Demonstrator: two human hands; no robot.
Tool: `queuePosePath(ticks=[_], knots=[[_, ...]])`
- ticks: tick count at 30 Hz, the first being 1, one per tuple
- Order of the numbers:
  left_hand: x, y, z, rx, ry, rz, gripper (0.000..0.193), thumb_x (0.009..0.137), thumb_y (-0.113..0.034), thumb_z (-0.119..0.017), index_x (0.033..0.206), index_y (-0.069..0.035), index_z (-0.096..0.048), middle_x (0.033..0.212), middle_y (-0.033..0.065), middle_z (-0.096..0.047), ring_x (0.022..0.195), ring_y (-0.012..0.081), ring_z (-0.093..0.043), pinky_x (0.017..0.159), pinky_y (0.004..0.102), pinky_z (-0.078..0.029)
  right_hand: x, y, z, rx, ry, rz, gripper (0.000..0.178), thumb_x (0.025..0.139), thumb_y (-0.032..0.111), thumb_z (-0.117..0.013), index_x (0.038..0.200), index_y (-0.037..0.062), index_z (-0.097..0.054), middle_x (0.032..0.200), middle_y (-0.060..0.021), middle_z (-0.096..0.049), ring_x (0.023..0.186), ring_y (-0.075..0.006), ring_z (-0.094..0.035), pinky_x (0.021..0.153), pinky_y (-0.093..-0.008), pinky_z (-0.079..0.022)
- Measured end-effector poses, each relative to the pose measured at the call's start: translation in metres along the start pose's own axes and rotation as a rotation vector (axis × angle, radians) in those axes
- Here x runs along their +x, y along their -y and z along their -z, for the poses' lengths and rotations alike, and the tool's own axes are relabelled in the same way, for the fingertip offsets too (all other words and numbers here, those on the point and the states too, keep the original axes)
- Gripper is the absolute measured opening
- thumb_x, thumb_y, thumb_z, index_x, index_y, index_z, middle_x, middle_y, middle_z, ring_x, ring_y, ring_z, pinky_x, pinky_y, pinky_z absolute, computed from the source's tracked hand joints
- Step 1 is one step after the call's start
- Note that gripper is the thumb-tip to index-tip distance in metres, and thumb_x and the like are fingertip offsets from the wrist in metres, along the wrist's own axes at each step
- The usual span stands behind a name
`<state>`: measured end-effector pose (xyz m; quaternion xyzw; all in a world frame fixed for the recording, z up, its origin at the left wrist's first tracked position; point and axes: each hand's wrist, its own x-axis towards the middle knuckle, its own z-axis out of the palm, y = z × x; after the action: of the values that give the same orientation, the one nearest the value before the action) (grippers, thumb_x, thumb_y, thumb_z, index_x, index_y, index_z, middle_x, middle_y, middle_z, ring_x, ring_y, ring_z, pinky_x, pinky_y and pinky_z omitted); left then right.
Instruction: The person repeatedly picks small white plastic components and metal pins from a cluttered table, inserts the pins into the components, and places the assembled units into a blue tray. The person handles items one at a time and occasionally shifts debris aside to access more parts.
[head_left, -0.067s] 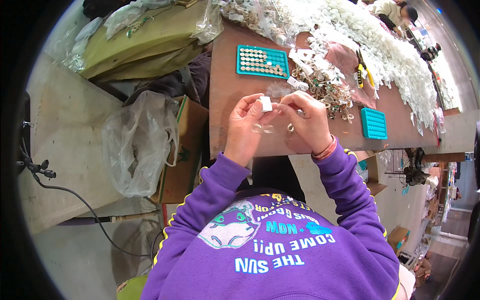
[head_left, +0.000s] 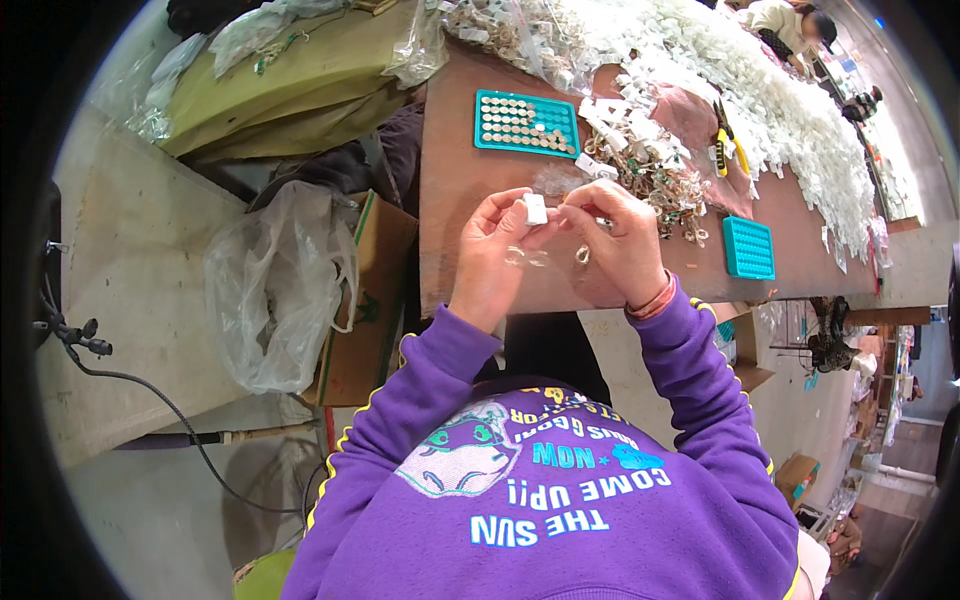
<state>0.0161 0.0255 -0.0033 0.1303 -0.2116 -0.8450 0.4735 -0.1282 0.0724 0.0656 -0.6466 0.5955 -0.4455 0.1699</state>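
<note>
1. in the head view, the landmark is the disc tray (head_left: 562, 122), a teal tray holding rows of small round discs; some discs are too small to tell apart.
2. the white block (head_left: 535, 209) is on the person's side of the disc tray, its lower part covered by fingers. markings on it are too small to make out.
3. the left hand (head_left: 495, 240) has its grip clamped on the white block, thumb and fingers around its lower left side, with the upper face showing.
4. the right hand (head_left: 620, 235) is just beside the white block, its fingertips drawn close; i cannot tell whether its grip is clamped on anything, as the fingers hide the spot. a small ring (head_left: 583, 254) shows under this hand, its support unclear.
5. clear loops (head_left: 526, 258) show below the left hand, also on the person's side of the disc tray; their outlines are faint.
6. right of the disc tray, a tangled pile (head_left: 665, 190) of tagged pieces comes near its edge; beyond are pliers (head_left: 722, 150) and a white heap (head_left: 780, 110) whose single pieces blur together.
7. the bench (head_left: 448, 190) shows brown left of the disc tray, out to its side edge, and below it toward the near edge, partly covered by both hands. a second tray (head_left: 748, 248) is further right, near that edge.
</note>
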Motion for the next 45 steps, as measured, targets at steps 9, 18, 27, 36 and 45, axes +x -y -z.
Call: queuePosePath(ticks=[9,18,27,36,45], knots=[[-0.002,-0.002,0.001,0.048,0.026,0.092,0.027,0.097,-0.017,-0.055,0.117,0.002,-0.054,0.105,0.0122,-0.063,0.095,0.0229,-0.065,0.088,0.0385,-0.054,0.004,0.001,0.002,-0.052,0.042,0.072,0.008,0.081,0.005,-0.067,0.086,0.0022,-0.062,0.079,-0.0090,-0.062,0.068,-0.0218,-0.062,0.060,-0.0310,-0.050],[-0.002,-0.004,0.002,0.076,0.069,0.111,0.024,0.096,-0.015,-0.058,0.113,0.002,-0.059,0.104,0.0105,-0.065,0.095,0.0194,-0.064,0.087,0.0370,-0.054,0.014,0.007,0.016,-0.234,0.229,0.295,0.009,0.083,0.005,-0.062,0.090,0.0034,-0.056,0.082,-0.0121,-0.057,0.070,-0.0335,-0.061,0.059,-0.0388,-0.049],[-0.005,-0.006,-0.005,0.179,0.017,0.080,0.022,0.095,-0.012,-0.056,0.110,0.003,-0.061,0.106,0.0103,-0.065,0.092,0.0163,-0.064,0.081,0.0309,-0.054,0.001,0.008,0.006,-0.265,0.129,0.276,0.009,0.080,0.002,-0.060,0.087,0.0025,-0.053,0.080,-0.0147,-0.054,0.072,-0.0366,-0.059,0.058,-0.0409,-0.048],[-0.004,-0.004,0.002,0.096,0.038,0.115,0.024,0.096,-0.017,-0.058,0.112,0.001,-0.059,0.106,0.0107,-0.064,0.098,0.0190,-0.063,0.088,0.0378,-0.052,-0.001,0.009,0.001,-0.187,0.133,0.213,0.018,0.078,0.003,-0.064,0.093,0.0035,-0.053,0.083,-0.0133,-0.055,0.071,-0.0351,-0.060,0.058,-0.0385,-0.049],[-0.003,-0.001,0.002,0.074,0.005,0.108,0.024,0.097,-0.015,-0.055,0.115,0.001,-0.056,0.106,0.0112,-0.063,0.097,0.0195,-0.062,0.092,0.0394,-0.050,-0.002,0.007,-0.008,-0.176,0.000,0.238,0.019,0.076,0.006,-0.065,0.089,0.0050,-0.051,0.080,-0.0133,-0.053,0.068,-0.0355,-0.059,0.057,-0.0403,-0.048]])
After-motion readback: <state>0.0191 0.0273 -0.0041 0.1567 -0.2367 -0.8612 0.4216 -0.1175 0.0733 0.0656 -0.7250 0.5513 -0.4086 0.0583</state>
